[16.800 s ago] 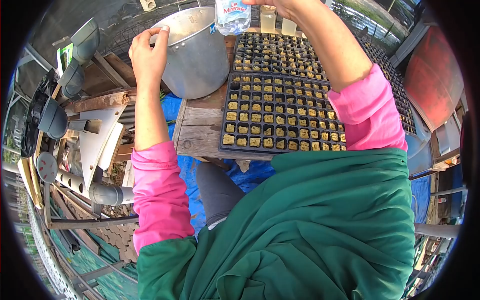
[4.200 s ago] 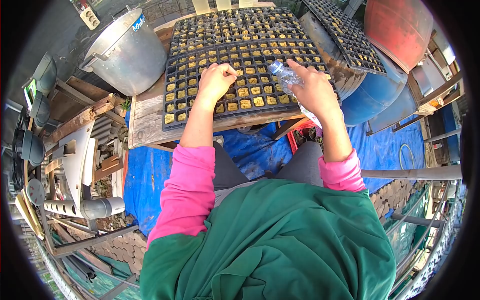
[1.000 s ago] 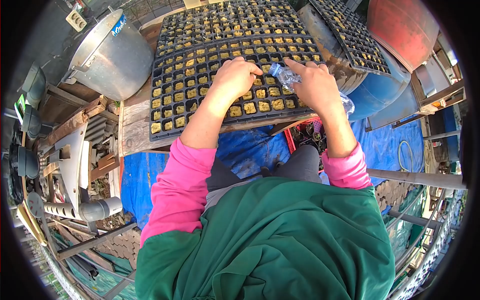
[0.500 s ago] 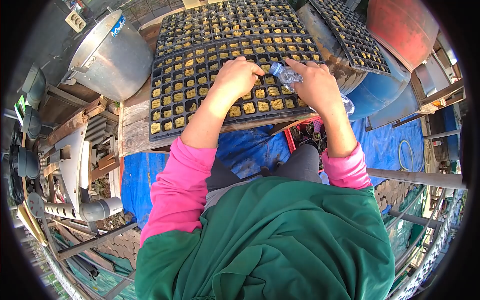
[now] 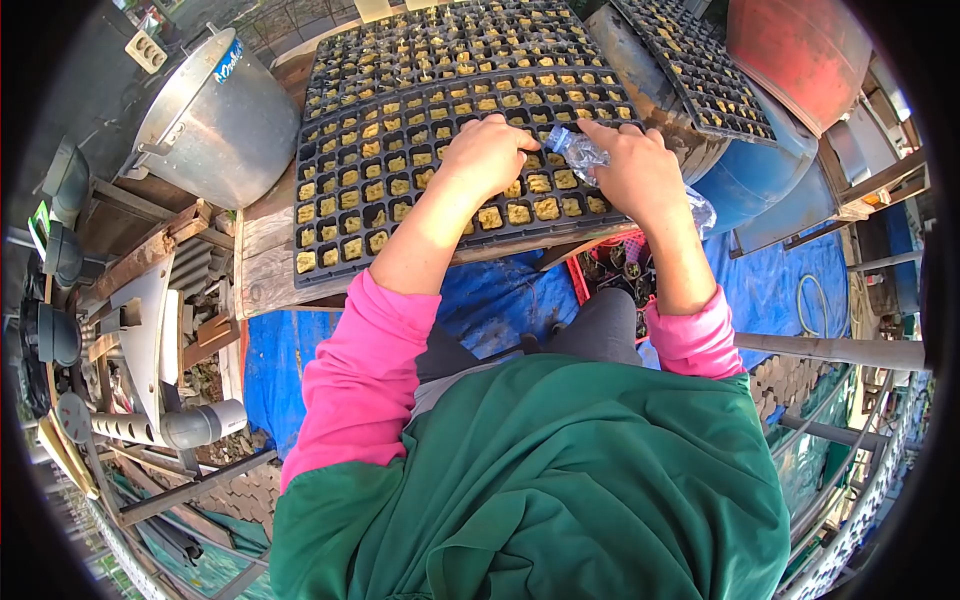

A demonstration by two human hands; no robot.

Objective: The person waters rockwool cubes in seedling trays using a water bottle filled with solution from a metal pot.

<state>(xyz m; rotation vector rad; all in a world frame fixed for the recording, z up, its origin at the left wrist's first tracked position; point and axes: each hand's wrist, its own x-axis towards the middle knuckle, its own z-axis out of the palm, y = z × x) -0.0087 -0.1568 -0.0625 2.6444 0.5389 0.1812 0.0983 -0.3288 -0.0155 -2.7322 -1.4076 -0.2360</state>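
Clutching clear plastic bottle (image 5: 580, 157) in right hand (image 5: 643, 178), can't tell left hand's (image 5: 487, 157) grip; might dislodge yellowish cubes (image 5: 546, 208) from black gridded tray (image 5: 330, 272), brushing too low.

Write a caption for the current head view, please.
Left hand at the black cell tray, right hand holding a clear plastic bottle.

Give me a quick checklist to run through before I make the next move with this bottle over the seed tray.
1. Right hand has a grip on the clear plastic bottle: ok.
2. Bottle's blue-topped end above the black plastic cell tray: ok.
3. Blue top open or closed: cannot tell.
4. Left hand holding nothing: cannot tell, fingertips unclear.
5. Tray resting on the weathered wooden table: ok.
6. Yellowish plug visible in every cell: not ok, some look dark.
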